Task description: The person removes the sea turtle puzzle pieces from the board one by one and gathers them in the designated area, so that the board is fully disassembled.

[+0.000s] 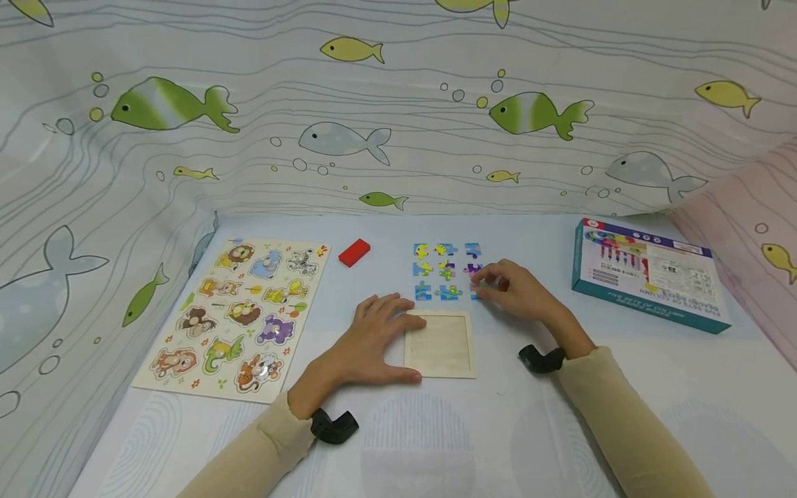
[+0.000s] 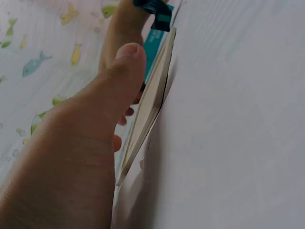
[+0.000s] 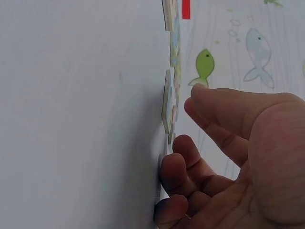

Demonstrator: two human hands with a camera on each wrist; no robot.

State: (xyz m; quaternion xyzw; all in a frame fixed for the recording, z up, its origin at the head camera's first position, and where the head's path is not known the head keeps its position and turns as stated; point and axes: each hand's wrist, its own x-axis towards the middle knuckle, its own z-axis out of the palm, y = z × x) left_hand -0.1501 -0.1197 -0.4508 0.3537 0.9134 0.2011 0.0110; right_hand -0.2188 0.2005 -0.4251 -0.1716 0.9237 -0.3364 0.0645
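Observation:
A square wooden puzzle tray (image 1: pixel 438 346) with a raised rim lies on the table. My left hand (image 1: pixel 380 342) is at its left side, fingers spread, one fingertip over the upper left of the tray and the thumb by the lower left corner. Beyond the tray, several colourful jigsaw pieces (image 1: pixel 446 270) lie apart in rows. My right hand (image 1: pixel 513 287) hovers at the right column, partly covering the lowest piece (image 1: pixel 476 293). In the right wrist view, its thumb and forefinger are close together beside a flat piece (image 3: pixel 167 102), with the other fingers loosely bent near the tabletop.
To the left lies a wooden animal puzzle board (image 1: pixel 245 315). A red block (image 1: pixel 354 252) sits between it and the jigsaw pieces. At the back right is a teal-edged box (image 1: pixel 650 273). A fish-patterned cloth (image 1: pixel 429 104) rises behind the table.

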